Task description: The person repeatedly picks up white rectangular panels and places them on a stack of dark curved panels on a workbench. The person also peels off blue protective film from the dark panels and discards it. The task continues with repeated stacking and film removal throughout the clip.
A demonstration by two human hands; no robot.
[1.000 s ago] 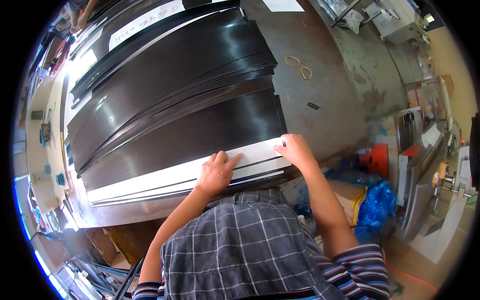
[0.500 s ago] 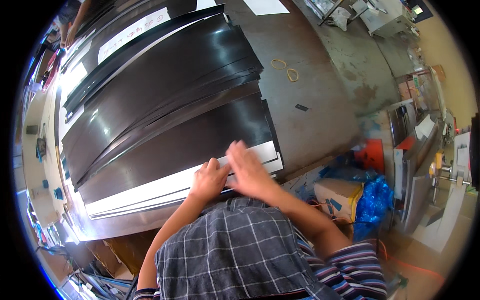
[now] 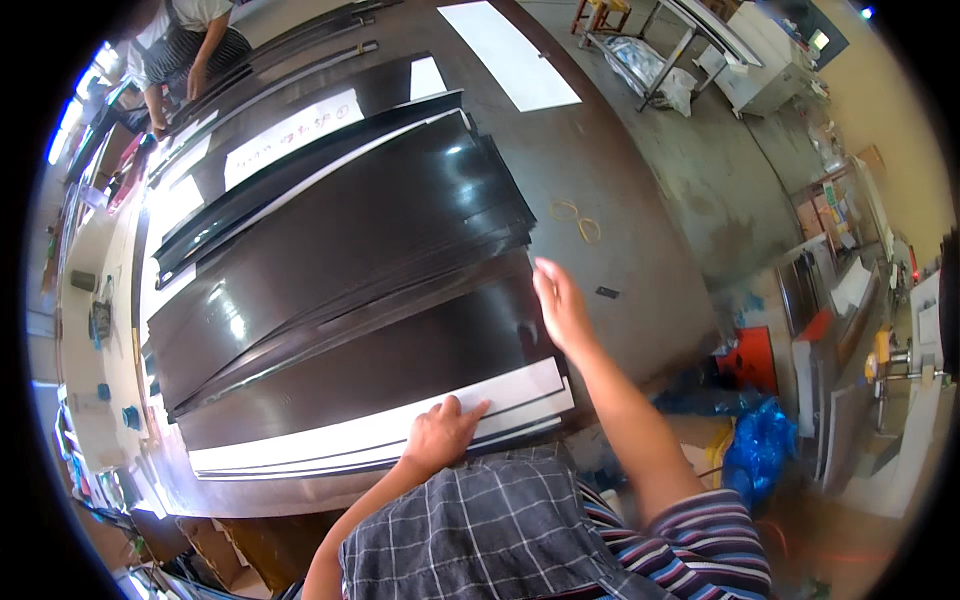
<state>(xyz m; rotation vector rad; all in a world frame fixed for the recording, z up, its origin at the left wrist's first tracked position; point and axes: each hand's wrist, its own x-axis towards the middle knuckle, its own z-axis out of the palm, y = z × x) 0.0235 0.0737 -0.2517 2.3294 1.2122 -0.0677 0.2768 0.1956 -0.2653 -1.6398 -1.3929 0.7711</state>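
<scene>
My left hand (image 3: 440,435) rests on white strips (image 3: 370,424) with dark edges, stacked along the near side of the table. Its index finger points out to the right and the others are bent; nothing shows in its grasp. Farther off, at the right end of a pile of glossy black sheets (image 3: 430,345), is my right hand (image 3: 563,305), fingers stretched out. Its fingertips are close to the sheets' edge; whether they touch it I cannot tell. More black sheets (image 3: 350,220) overlap in a fan beyond the near ones.
Two rubber bands (image 3: 588,231) and a small dark tag (image 3: 607,292) lie on the table (image 3: 640,250) at right. White paper (image 3: 510,55) lies at the far side. A co-worker (image 3: 190,45) stands far left. Blue plastic (image 3: 762,450) sits by the table's right side.
My right hand has left its place beside the left one and moved away to the right end of the black sheets. My left hand stays on the white strips. The view takes in more of the table's far side.
</scene>
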